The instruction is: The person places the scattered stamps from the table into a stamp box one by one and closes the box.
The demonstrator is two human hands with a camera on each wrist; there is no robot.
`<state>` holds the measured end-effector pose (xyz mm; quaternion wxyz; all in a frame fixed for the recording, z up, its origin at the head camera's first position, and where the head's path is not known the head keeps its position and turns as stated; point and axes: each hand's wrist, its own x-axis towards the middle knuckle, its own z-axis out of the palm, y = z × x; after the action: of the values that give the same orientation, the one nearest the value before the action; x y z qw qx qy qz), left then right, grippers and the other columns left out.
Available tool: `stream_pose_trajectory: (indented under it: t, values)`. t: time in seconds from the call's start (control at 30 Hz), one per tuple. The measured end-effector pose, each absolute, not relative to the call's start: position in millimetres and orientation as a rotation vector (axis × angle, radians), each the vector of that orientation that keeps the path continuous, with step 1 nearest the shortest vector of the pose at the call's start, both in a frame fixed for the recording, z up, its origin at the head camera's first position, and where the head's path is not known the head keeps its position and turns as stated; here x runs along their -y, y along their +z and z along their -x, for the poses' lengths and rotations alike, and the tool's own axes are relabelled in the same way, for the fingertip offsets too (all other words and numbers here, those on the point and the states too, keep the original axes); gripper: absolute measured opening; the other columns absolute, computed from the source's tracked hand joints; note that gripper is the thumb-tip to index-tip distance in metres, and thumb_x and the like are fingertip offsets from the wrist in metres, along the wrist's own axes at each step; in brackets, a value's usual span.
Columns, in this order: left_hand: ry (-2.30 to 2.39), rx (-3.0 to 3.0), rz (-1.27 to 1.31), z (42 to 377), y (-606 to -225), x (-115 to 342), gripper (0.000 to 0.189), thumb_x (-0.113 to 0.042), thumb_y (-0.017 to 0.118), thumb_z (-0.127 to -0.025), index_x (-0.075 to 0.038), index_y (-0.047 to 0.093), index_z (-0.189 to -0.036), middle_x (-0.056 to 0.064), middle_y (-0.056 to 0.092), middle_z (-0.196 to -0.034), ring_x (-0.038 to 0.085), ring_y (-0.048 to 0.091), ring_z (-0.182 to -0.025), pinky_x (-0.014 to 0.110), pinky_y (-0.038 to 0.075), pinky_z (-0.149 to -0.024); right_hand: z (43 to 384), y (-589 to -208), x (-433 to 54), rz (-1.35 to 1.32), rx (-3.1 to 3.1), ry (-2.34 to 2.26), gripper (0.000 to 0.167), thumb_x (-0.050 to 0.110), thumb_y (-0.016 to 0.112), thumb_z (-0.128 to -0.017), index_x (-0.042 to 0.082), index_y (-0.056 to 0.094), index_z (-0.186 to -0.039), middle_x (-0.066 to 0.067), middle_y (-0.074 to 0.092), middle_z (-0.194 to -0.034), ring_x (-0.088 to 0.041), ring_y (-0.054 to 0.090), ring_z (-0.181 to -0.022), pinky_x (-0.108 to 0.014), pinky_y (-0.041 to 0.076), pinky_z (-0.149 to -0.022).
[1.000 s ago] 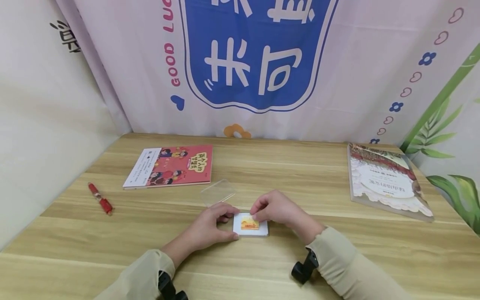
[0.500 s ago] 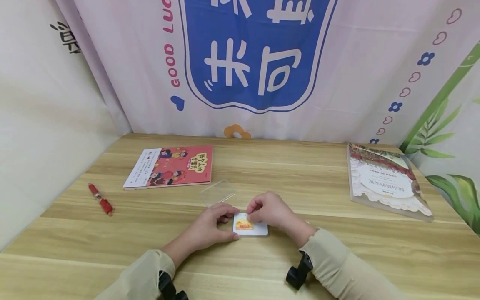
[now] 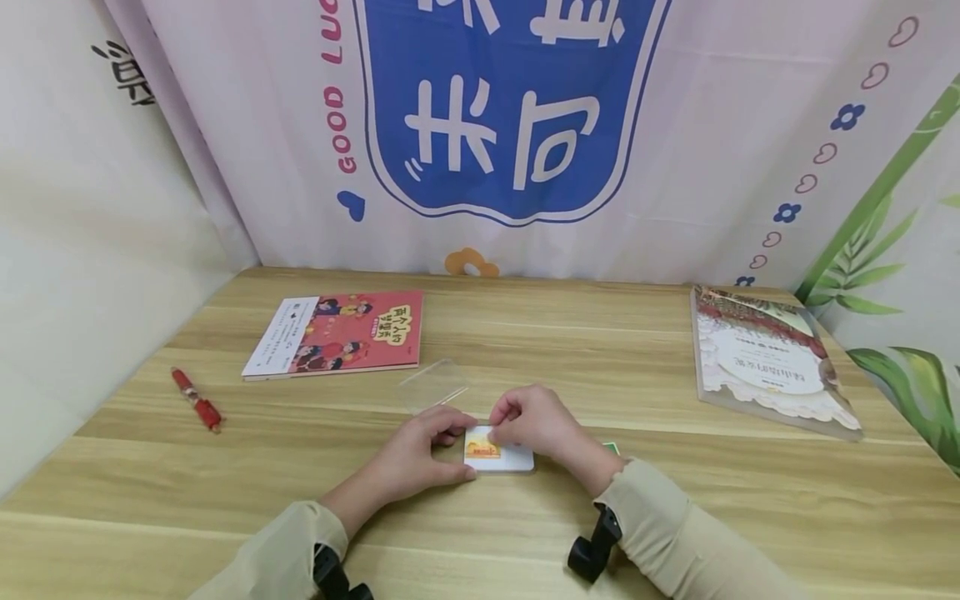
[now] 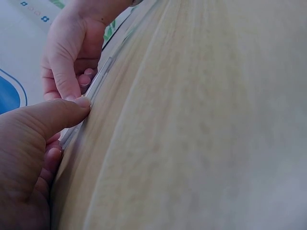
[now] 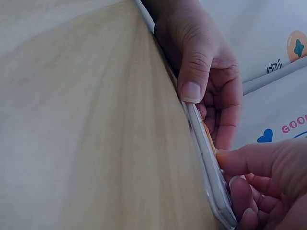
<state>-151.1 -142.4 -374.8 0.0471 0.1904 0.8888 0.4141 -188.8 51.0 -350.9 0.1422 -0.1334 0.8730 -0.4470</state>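
A small white rectangular block (image 3: 516, 459) in a clear shallow case lies flat on the table in the head view. My left hand (image 3: 412, 450) grips its left end, thumb at the near edge and fingers at the far edge. Over the block's left part is a small orange-and-yellow picture piece (image 3: 480, 450). My right hand (image 3: 536, 423) pinches this piece at its upper right corner with thumb and forefinger. In the right wrist view the block (image 5: 204, 153) shows edge-on, the right thumb close against the orange edge. The right fingers partly hide the block's far side.
A clear plastic cover (image 3: 435, 385) lies just beyond the left hand. Further back is a red book (image 3: 360, 333), with a red pen (image 3: 197, 400) to its left. Another book (image 3: 772, 362) lies at right. A green-edged item (image 3: 612, 447) peeks out behind the right wrist.
My right hand has moved slightly left, shifting the orange picture piece toward the block's left end. The green-edged item has come into sight by the right wrist. The left hand keeps its grip.
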Motion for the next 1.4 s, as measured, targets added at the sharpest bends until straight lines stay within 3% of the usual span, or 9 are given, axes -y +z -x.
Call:
stream_pose_trajectory:
  t: [0.33, 0.53, 0.67, 1.2, 1.4]
  values:
    - [1.255, -2.722, -0.59, 150, -375, 143, 0.048, -0.025, 0.081, -0.069, -0.014, 0.063, -0.112, -0.005, 0.057, -0.11, 0.009, 0.053, -0.093, 0.023, 0.048, -0.083, 186, -352, -53, 0.43, -2.56, -1.273, 0.013, 0.011, 0.076, -0.073, 0.007, 0.065, -0.078, 0.0, 0.054, -0.067, -0.012, 0.048, -0.064, -0.024, 0.039, -0.058]
    - [1.26, -2.726, -0.613, 149, -376, 143, 0.049, -0.024, 0.081, -0.068, -0.013, 0.063, -0.112, -0.005, 0.058, -0.107, 0.009, 0.053, -0.091, 0.023, 0.048, -0.083, 185, -350, -65, 0.352, -2.481, -1.452, 0.022, 0.014, 0.07, -0.08, 0.005, 0.063, -0.099, -0.003, 0.056, -0.073, -0.013, 0.05, -0.062, -0.023, 0.04, -0.053]
    - [1.269, -2.727, -0.62, 148, -377, 142, 0.048, -0.023, 0.081, -0.068, -0.013, 0.064, -0.111, -0.006, 0.058, -0.105, 0.009, 0.053, -0.09, 0.023, 0.048, -0.082, 185, -344, -78, 0.26, -2.423, -1.568, 0.028, 0.014, 0.067, -0.084, 0.003, 0.06, -0.109, -0.005, 0.057, -0.077, -0.016, 0.052, -0.063, -0.025, 0.046, -0.056]
    - [1.267, -2.726, -0.625, 148, -375, 143, 0.048, -0.022, 0.081, -0.068, -0.011, 0.064, -0.111, -0.004, 0.058, -0.108, 0.01, 0.053, -0.091, 0.023, 0.048, -0.082, 173, -336, -142, 0.348, -2.48, -1.494, 0.031, 0.017, 0.062, -0.088, -0.002, 0.056, -0.111, -0.007, 0.057, -0.084, -0.017, 0.055, -0.071, -0.027, 0.05, -0.062]
    - [1.277, -2.727, -0.671, 150, -376, 143, 0.049, -0.025, 0.081, -0.069, -0.009, 0.064, -0.111, 0.0, 0.058, -0.109, 0.012, 0.053, -0.091, 0.023, 0.048, -0.081, 168, -337, -161, 0.361, -2.525, -1.472, 0.028, 0.015, 0.063, -0.086, -0.004, 0.058, -0.107, -0.007, 0.058, -0.084, -0.013, 0.051, -0.072, -0.021, 0.046, -0.06]
